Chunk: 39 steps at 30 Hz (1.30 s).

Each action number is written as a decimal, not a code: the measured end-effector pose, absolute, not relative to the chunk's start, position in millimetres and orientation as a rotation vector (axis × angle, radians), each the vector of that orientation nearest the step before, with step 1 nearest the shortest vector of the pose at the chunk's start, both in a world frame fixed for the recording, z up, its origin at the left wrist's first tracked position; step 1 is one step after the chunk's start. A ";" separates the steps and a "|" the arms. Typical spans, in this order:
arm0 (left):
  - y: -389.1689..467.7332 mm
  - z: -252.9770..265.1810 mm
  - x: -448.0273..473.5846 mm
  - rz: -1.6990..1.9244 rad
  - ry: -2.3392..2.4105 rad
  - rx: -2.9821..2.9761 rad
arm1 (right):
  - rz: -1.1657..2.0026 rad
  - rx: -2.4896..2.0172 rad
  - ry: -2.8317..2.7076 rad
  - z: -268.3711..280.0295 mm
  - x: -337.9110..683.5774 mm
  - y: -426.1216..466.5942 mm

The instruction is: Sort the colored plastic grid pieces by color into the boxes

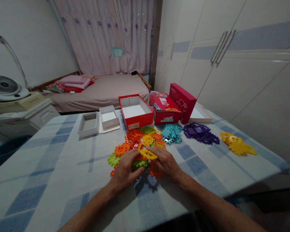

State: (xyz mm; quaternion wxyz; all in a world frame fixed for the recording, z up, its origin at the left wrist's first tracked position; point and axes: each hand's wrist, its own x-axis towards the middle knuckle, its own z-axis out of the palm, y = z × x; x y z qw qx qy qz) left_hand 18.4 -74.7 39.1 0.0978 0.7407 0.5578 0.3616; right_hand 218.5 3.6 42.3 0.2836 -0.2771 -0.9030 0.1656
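My right hand (166, 161) holds a yellow interlocking plastic building piece (148, 154) between its fingers and thumb, just above the near side of a mixed heap. My left hand (126, 166) rests at the heap's left side, thumb and fingers apart. A green notched piece (139, 164) shows in the gap between them, with no clear grip on it. Around both hands lie orange pieces (122, 149), green pieces (114, 159) and another yellow piece (148, 139). Left fingertips are partly hidden among the pieces.
Sorted piles lie to the right: turquoise (172, 132), purple (201, 132), yellow (239, 145). Behind stand an open red box (141, 121), a closed red box (164, 108), an upright red lid (182, 101) and two small white boxes, one nearer (88, 129). A checked cloth (70, 161) covers the table.
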 end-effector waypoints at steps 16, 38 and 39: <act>-67.6 18.9 8.9 1.056 1.494 2.718 | 0.183 -1.314 -1.918 74.9 306.2 45.7; -71.6 30.0 13.2 0.930 1.501 2.737 | -0.278 -2.478 -1.877 96.6 490.1 147.8; -73.0 32.5 13.9 0.918 1.485 2.726 | -0.311 -2.452 -1.874 99.1 485.7 145.0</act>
